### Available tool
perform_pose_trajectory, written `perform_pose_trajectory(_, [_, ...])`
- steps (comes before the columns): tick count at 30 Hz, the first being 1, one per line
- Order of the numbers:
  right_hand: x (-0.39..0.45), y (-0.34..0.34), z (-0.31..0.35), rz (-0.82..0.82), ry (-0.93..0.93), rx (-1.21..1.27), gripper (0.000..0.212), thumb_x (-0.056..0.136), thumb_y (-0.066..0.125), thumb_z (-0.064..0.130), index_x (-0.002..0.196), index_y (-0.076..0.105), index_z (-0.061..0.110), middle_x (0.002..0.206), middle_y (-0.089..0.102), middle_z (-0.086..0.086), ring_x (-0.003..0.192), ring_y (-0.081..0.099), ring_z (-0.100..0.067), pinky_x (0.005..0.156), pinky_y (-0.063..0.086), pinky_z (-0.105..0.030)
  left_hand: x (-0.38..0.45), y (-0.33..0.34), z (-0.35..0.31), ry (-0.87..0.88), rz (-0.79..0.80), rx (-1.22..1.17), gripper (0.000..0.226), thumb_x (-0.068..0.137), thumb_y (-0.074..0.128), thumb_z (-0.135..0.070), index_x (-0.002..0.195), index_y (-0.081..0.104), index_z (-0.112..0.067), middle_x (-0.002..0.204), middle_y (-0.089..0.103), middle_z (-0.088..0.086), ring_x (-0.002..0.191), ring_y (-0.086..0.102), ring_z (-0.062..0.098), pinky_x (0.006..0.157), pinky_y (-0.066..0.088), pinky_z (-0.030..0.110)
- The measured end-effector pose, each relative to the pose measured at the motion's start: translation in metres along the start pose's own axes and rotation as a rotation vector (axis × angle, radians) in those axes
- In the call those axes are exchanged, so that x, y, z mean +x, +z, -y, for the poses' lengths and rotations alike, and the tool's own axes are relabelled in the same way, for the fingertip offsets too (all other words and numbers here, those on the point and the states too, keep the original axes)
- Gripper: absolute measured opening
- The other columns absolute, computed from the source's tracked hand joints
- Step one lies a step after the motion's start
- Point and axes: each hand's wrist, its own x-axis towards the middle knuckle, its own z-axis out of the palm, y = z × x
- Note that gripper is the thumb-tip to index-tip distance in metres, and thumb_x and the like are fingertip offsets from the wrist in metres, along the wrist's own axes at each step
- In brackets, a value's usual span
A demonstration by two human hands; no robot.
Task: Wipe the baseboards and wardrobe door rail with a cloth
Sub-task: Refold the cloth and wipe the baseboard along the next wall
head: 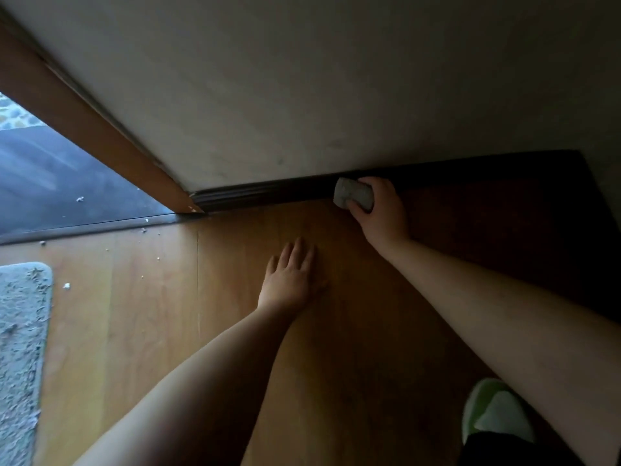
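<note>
At the foot of the pale wall, where the dark baseboard (pixel 268 193) meets the wooden floor (pixel 151 297), I am seeing a small grey cloth (pixel 353 193) bunched up and pressing against the baseboard's face. The right hand (pixel 379 210) is gripping it, fingers curling round the wad with the thumb underneath, near the shadowed end of the board. The left hand (pixel 289 277) is lying flat on the floor, fingers straight and together, holding nothing, apparently bracing the body's weight.

To the left, the baseboard is ending at a brown door frame (pixel 100 129) beside a metal threshold strip (pixel 84 227). Small white crumbs (pixel 66 286) are lying scattered on the floor there, near a pale shaggy rug (pixel 20 348). A green-and-white slipper (pixel 494 412) is showing at the lower right.

I am judging the risks as these: the cloth is wadded small, so it may be skipping the moulded grooves and leaving dust behind. The shadowed stretch to the right is too dark to check for missed patches. Sweeping leftward could be dragging the crumbs along the board rather than lifting them.
</note>
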Motion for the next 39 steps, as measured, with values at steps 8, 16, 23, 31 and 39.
perform_pose_trajectory(8, [-0.001,-0.03,-0.022,-0.192,0.277,0.074,0.043,0.09,0.069,0.027,0.129,0.054,0.017,0.13,0.052,-0.007,0.115,0.054,-0.022,0.09,0.045,-0.03,0.01,0.017,-0.02,0.096,0.048,0.108,0.107,0.085,0.047,-0.075,0.154,-0.019,-0.027,0.158,-0.032,-0.001,0.144,-0.029,0.022,0.116,-0.01,0.055])
perform_pose_trajectory(16, [-0.006,-0.008,0.007,-0.087,0.101,0.09,0.043,0.088,0.072,0.029,0.126,0.056,0.017,0.126,0.055,-0.004,0.114,0.054,-0.02,0.087,0.037,-0.024,0.008,0.01,-0.025,0.068,0.042,0.117,0.107,0.086,0.051,-0.071,0.155,-0.018,-0.027,0.163,-0.024,0.001,0.15,-0.021,0.024,0.119,-0.002,0.057])
perform_pose_trajectory(23, [-0.006,0.007,0.013,-0.046,0.038,0.097,0.04,0.088,0.072,0.025,0.123,0.058,0.013,0.124,0.055,-0.006,0.113,0.054,-0.023,0.092,0.04,-0.027,0.006,0.015,-0.022,0.069,-0.006,0.064,0.106,0.084,0.046,-0.076,0.157,-0.014,-0.028,0.164,-0.021,-0.002,0.15,-0.02,0.019,0.121,0.001,0.058])
perform_pose_trajectory(31, [0.006,-0.062,-0.053,-0.111,0.033,0.013,0.037,0.092,0.066,0.031,0.125,0.055,0.019,0.126,0.052,-0.001,0.108,0.049,-0.009,0.093,0.039,-0.025,0.009,0.014,-0.035,0.028,-0.012,0.007,0.101,0.084,0.043,-0.078,0.158,-0.008,-0.031,0.164,-0.02,-0.004,0.151,-0.019,0.019,0.117,0.002,0.063])
perform_pose_trajectory(39, [0.025,-0.139,-0.12,-0.263,0.179,-0.159,0.04,0.092,0.068,0.022,0.129,0.054,0.018,0.129,0.052,-0.006,0.113,0.051,-0.015,0.094,0.036,-0.023,0.015,0.011,-0.064,0.148,0.051,0.034,0.1,0.088,0.063,-0.055,0.157,-0.008,-0.036,0.164,-0.022,-0.006,0.151,-0.017,0.019,0.119,0.002,0.063])
